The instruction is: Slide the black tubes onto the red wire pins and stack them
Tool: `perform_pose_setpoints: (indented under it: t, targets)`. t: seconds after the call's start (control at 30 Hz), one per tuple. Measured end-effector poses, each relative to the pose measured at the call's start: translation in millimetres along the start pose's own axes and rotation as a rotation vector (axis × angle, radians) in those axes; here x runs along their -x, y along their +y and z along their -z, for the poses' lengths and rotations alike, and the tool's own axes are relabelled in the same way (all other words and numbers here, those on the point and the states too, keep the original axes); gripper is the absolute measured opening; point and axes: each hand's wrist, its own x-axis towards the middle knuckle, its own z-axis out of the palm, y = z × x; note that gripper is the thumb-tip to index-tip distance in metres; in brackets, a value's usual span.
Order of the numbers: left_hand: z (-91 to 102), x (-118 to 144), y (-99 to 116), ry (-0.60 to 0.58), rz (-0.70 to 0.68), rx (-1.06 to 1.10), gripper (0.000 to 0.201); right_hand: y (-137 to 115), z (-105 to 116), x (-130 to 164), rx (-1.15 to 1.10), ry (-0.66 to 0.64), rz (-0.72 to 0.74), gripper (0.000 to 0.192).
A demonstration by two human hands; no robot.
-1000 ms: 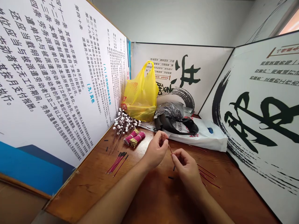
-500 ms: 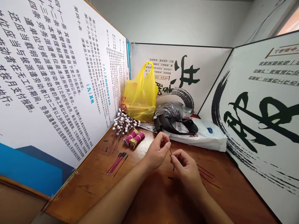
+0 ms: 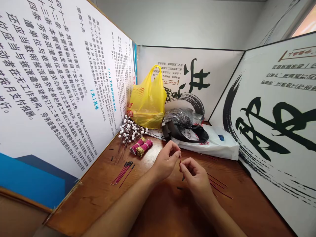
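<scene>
My left hand (image 3: 166, 162) and my right hand (image 3: 196, 173) meet above the middle of the table, each in a pinch. Between their fingertips runs a short visible stretch of thin red wire (image 3: 180, 159); its ends are hidden by the fingers. Below my right hand lie small black sleeves (image 3: 179, 188). Several loose red wires (image 3: 221, 186) lie on the table to the right of that hand. Left of my arms is a small group of red wires with black ends (image 3: 122, 172).
Tied bundles of pink-red wires with gold ends (image 3: 144, 147) lie beside white-tipped stems (image 3: 130, 130). Behind stand a yellow plastic bag (image 3: 148, 102), a black strap (image 3: 172, 131) and a white plastic bag (image 3: 217, 144). Printed panels (image 3: 222, 56) wall in the wooden table (image 3: 98, 204).
Almost nothing differs. Both hands keep their pinch on the red wire, and the view has shifted very slightly.
</scene>
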Motion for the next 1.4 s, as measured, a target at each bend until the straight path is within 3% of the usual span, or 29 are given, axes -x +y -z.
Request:
perform_pose_setpoints:
  t: [0.27, 0.57, 0.8, 1.4]
  targets:
    - [0.4, 0, 1, -0.007, 0.053, 0.136, 0.011, 2, 2, 2, -0.014, 0.011, -0.007, 0.028]
    - [-4.8, 2, 0, -0.039, 0.159, 0.075, 0.005, 3, 3, -1, -0.121, 0.0, -0.038, 0.028]
    - [-7.6, 3, -5, -0.016, 0.059, 0.167, 0.017, 3, 3, -1, -0.116, -0.007, -0.045, 0.029]
    - [-10.8, 5, -1, 0.006, 0.057, 0.173, 0.012, 4, 1, 0, -0.084, -0.012, -0.026, 0.03]
